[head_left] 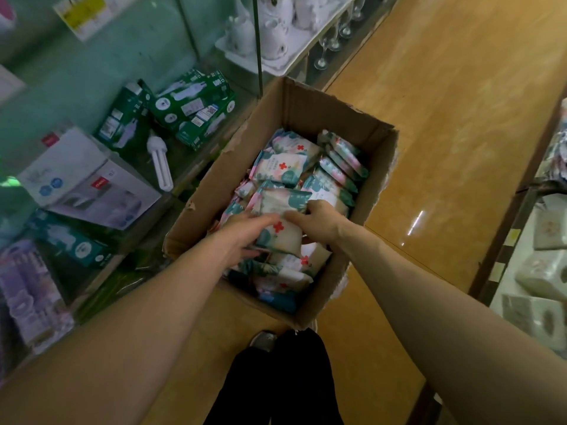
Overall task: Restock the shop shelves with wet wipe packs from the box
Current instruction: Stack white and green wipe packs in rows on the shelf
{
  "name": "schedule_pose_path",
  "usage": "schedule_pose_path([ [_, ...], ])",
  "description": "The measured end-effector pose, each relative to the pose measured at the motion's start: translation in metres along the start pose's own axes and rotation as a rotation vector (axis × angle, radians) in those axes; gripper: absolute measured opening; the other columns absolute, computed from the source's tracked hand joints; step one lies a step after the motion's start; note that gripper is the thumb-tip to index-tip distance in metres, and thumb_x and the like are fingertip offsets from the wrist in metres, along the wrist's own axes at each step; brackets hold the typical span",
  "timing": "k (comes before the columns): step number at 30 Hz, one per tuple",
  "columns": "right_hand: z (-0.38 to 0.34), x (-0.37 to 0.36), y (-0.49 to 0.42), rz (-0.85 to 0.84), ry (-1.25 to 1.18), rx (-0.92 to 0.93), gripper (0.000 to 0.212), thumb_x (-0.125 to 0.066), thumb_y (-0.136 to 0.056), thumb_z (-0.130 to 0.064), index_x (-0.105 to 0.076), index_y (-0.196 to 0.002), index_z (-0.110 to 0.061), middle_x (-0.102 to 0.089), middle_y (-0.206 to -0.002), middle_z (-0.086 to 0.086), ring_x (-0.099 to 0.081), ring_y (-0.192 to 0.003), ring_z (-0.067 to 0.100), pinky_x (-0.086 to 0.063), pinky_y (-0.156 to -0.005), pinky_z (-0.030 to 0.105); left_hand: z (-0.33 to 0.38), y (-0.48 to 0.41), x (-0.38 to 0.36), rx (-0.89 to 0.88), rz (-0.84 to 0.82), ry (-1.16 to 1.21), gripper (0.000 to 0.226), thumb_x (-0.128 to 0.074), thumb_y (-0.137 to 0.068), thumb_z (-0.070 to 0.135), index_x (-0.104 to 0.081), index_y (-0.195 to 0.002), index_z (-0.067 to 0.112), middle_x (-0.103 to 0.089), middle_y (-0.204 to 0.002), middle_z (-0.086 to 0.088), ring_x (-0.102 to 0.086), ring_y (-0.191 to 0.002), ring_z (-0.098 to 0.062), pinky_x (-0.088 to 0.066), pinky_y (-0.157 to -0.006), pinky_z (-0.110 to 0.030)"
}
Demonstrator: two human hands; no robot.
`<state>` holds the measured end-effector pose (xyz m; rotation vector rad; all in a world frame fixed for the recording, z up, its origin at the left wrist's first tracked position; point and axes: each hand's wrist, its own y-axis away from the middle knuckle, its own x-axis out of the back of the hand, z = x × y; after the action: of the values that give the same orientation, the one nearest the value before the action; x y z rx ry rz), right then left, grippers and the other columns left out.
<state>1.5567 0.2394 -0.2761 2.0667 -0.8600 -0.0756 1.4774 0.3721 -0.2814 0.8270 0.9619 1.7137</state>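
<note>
"While both arms reach down into the box [306,108], what do the hands have?"

"The left hand [242,237] and the right hand [319,222] grip 1 wet wipe pack [280,233] between them. It's white and teal with a red cross on its face. The left thumb lies on top and the left fingers curl along its 9 o'clock edge. The right thumb crosses its 12 o'clock edge, with the right fingers curled at 3 o'clock. Whether those fingers also catch the pack behind, I cannot tell."

"Is it out of the box?"

"No. It sits on top of the pile, touching the other packs [283,167], which fill the box from 12 o'clock to 6 o'clock."

"And the box?"

"Brown cardboard with torn edges. It stands open on the yellow-brown floor [445,118], with its 9 o'clock side just beside the glass shelves [107,65]."

"What's around it?"

"At 10 o'clock from the box there are green lamp cartons [196,108], with 1 loose white lamp [161,162] lying beside them. At 9 o'clock there's a white carton [89,182]. At 12 o'clock, white teapots [273,29] and stemmed glasses [334,41]. At 3 o'clock, well apart across the floor, wrapped tissue rolls [549,271]. At 6 o'clock, near the box, black trousers [285,381] and a pale shoe [262,340]."
</note>
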Motion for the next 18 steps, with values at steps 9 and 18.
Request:
schedule_pose_path([
  [9, 0.032, -0.038, 0.007, -0.080, 0.798, 0.190, 0.022, -0.049, -0.092, -0.018, -0.062, -0.107, -0.007, -0.061, -0.102, 0.009, -0.058, -0.093, 0.026, -0.048, -0.074, 0.033, -0.016, -0.002, 0.029, -0.162, 0.225, 0.020, 0.037, -0.072, -0.085, 0.016, -0.061, -0.119, 0.009, -0.069, -0.107, -0.010, -0.067, -0.082, -0.021, -0.054, -0.070, -0.032],
  [18, 0.045, -0.080, 0.013, 0.120, 1.195, 0.279, 0.027, -0.055, -0.095, -0.023, -0.056, -0.120, -0.014, -0.059, -0.119, 0.006, -0.055, -0.109, 0.025, -0.044, -0.080, 0.033, -0.024, 0.004, 0.024, -0.213, 0.300, -0.065, 0.038, -0.070, -0.086, 0.016, -0.057, -0.121, 0.007, -0.065, -0.107, -0.005, -0.061, -0.080, -0.017, -0.047, -0.058, -0.024],
])
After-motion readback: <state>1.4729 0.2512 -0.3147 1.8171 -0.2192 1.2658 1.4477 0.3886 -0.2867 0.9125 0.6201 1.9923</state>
